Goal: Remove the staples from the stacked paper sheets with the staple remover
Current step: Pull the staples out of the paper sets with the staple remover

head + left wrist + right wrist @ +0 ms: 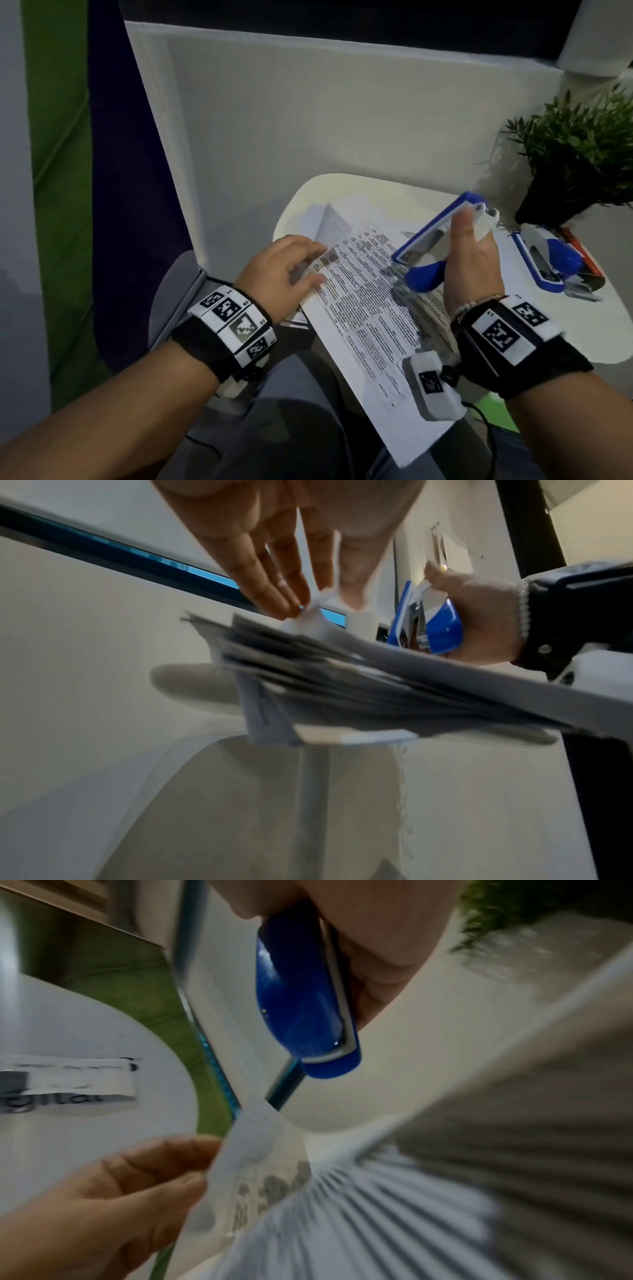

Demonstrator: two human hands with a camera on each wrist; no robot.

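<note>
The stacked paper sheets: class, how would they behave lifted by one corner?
Probably floppy: the paper sheets overhang the table and one corner bends up where the left hand pinches it. Likely to fan apart, since edges splay.

A white rounded table (318, 192) stands by a pale wall (342, 120), bearing a plant (579, 150).

The head camera is looking down from above at the worktop (613, 318) and the paper sheets (370, 308). Each wrist camera is looking up from low and very close, and all three are seeing the same sheets and staple remover (424, 274).
</note>
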